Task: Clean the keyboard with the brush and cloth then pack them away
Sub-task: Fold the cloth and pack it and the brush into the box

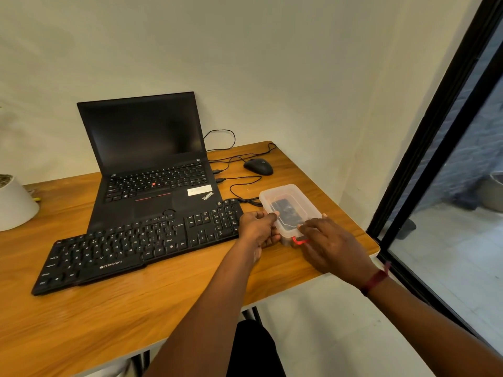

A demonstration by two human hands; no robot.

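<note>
- A white pot [16, 202] stands at the far left edge of the desk [81, 322], partly cut off by the frame.
- The black keyboard [136, 246] lies slantwise across the middle of the desk. Its far edge rests on the front of an open black laptop [152, 164] with a dark screen.
- A black mouse [258, 166] sits near the far right corner of the desk, well apart from the keyboard, with thin black cables [239, 186] looping between it and the laptop.
- The left hand [258, 229] is just beside the keyboard's right end, its fingers curled round the left side of a clear plastic box [288, 197] and its thumb on the lid rim.
- The box sits on the desk near the right edge with its lid on. Dark contents [285, 213] show through the lid (whether brush, cloth or both cannot be told), and a red piece [298, 241] sticks out at the near end.
- The right hand [329, 246] grips the near right corner of the box, fingertips bent onto the lid. A dark red wristband [374, 280] circles that wrist.
- A black window frame [435, 126] runs down the far right.
</note>
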